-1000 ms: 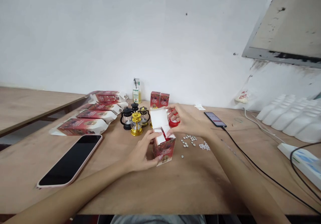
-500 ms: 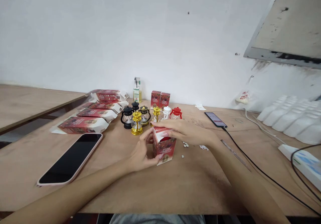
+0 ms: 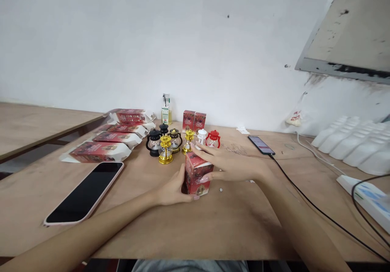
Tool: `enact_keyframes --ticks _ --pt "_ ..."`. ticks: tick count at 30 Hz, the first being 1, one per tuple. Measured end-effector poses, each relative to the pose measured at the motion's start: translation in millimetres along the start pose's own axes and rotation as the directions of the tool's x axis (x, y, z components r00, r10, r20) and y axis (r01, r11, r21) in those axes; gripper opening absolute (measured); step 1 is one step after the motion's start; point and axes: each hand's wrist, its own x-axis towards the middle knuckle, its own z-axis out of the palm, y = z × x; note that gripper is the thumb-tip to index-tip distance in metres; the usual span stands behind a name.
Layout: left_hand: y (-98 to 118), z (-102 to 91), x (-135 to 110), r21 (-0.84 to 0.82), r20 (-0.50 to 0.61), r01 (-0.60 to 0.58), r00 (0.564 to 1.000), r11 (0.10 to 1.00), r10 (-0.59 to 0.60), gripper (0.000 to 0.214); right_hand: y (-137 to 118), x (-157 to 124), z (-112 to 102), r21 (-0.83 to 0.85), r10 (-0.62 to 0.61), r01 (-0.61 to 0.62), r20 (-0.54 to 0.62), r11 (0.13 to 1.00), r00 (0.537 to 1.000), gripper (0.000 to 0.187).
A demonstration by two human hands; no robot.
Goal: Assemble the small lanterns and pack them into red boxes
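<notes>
A red printed carton stands upright in front of me, its top flap folded down. My left hand is wrapped round the carton's left side, with the thumb low on the front face. Over the top and right side lies my right hand, fingers against the carton. Just behind stand several small lanterns: a gold lantern, a black lantern, a white lantern and a red lantern. What is inside the carton cannot be seen.
Several flattened red cartons lie at the left, near a large phone. Two closed boxes and a bottle stand by the wall. A cabled phone, a power strip and white plastic pieces are at the right.
The carton's raised top flap has gone down and its top is now closed. My right hand has shifted from over the opening to the top and right side; my left hand still grips it.
</notes>
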Motion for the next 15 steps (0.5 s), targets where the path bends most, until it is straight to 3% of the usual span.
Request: enact_keyframes --ticks 3,6,9,15 --pt "-2.7 0.0 -1.4 0.134 -0.013 0.003 1.000 0.991 -0.002 0.101 -5.2 -0.3 2.9 -0.078 0.034 -0.040 -0.065 0.996 0.997 0.080" --pt "-4.6 -0.9 -2.6 0.214 -0.007 -0.006 1.000 0.977 0.007 0.094 -7.6 2.5 6.3 -0.177 -0.006 -0.020 -0.149 0.984 0.989 0.067" --pt "-5.3 -1.9 -2.8 0.262 0.014 -0.002 1.000 0.965 -0.002 0.095 -8.4 6.1 10.2 -0.240 -0.037 -0.010 -0.194 0.971 0.980 0.068" --pt "-3.1 -4.2 -2.2 0.288 0.013 -0.013 1.000 0.957 0.010 0.094 -8.5 11.1 16.3 -0.177 -0.044 0.011 -0.180 0.984 0.983 0.075"
